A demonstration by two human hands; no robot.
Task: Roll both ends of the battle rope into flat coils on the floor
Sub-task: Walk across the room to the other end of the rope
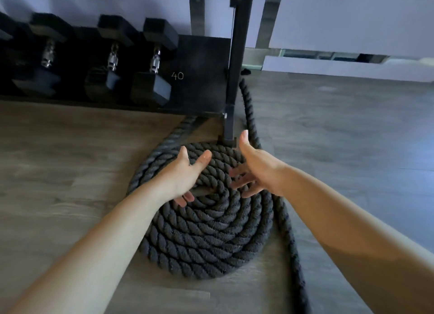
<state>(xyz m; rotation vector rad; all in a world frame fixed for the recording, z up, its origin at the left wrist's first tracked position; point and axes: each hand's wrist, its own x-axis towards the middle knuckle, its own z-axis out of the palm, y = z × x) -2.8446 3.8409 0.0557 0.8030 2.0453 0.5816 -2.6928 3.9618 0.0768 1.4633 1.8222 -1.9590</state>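
Grey wood-look floor [70, 172] fills the near part of the view, w/ two bare forearms reaching in from the bottom corners. Nearest task item: the battle rope [206, 231], thick black twisted strands, one end already wound into a flat coil lying on the floor at center, approx. five or six turns visible. A straight run of rope [285, 219] lies just beside the coil's right edge, going from the bottom of frame up toward the rack post. Another strand [173, 131] leaves the coil's upper left and heads toward the rack base. Left hand [185, 170] sits over the coil's upper-left part, palm turned inward, thumb up, fingers reaching down near the coil's center; whether the fingertips touch rope, can't tell. It grasps nothing, fingers loose. Right hand [253, 165] hovers over the coil's upper-right part, fingers spread & straight, thumb pointing up, holding nothing. Both hands released, facing each other across the coil. Farther back, a black rack post [237, 74] stands w/ its foot touching the coil's far edge. Left of it, a low black rack [202, 62] marked "40" carries hex dumbbells [152, 78] w/ chrome handles. Beyond: pale wall [352, 15] & white baseboard [340, 67].
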